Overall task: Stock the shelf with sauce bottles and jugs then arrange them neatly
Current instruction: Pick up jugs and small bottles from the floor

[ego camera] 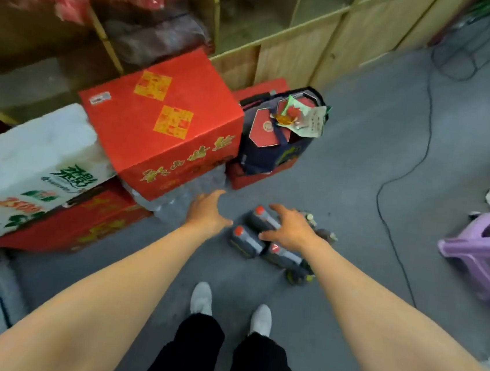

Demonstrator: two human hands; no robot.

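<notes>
Blurred jugs [245, 239] partly hidden under right hand [290, 229], left hand [209, 210] spread beside

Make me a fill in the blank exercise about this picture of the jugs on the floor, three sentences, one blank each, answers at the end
1. The jugs on the floor have ____ caps.
2. The right hand reaches above the jugs with its fingers ____.
3. The big red box rests partly on a ____ package to its left.

Missing words: red; open; white
</notes>
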